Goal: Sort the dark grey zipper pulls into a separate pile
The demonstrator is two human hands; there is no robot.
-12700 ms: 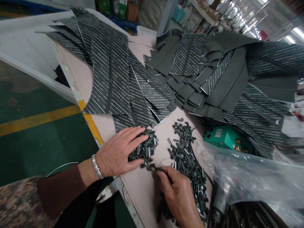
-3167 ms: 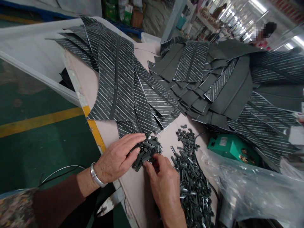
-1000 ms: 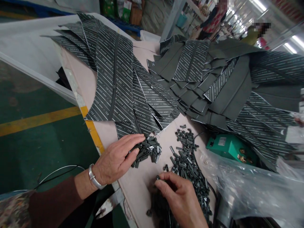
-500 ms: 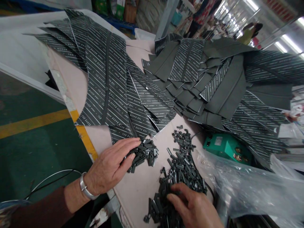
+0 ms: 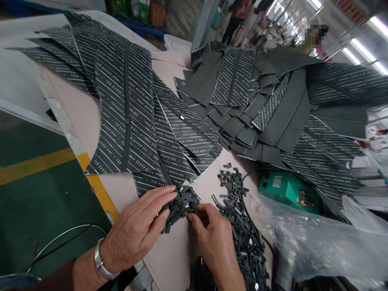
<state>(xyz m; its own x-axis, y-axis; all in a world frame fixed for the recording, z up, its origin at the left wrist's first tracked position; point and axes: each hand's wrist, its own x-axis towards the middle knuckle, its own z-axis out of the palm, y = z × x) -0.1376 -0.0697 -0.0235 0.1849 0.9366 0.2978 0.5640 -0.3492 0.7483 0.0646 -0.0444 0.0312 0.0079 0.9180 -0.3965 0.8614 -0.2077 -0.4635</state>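
Note:
A small heap of dark metal zip pulls (image 5: 183,202) lies on the table in front of me. My left hand (image 5: 138,226), a metal bangle at its wrist, rests against the heap's left side with fingers stretched and thumb apart. At the right edge of the same heap is my right hand (image 5: 214,234), its thumb and fingertips pinched together on zip pulls; exactly how many is hidden. To the right spreads a larger pile of zip pulls (image 5: 242,226), partly behind my right hand. Striped, lettered dark fabric pieces (image 5: 127,105) with zips down their middles lie just beyond the heap.
More dark fabric pieces (image 5: 242,109) are stacked at the back right. A green box (image 5: 287,190) and clear plastic sheeting (image 5: 315,238) lie on the right. The pale tabletop (image 5: 169,258) ends on the left, beside a white bin (image 5: 18,76). A person (image 5: 238,16) stands far behind.
My right hand has moved up and left from the larger pile to the small heap. My left hand stays by the heap; the view has shifted slightly.

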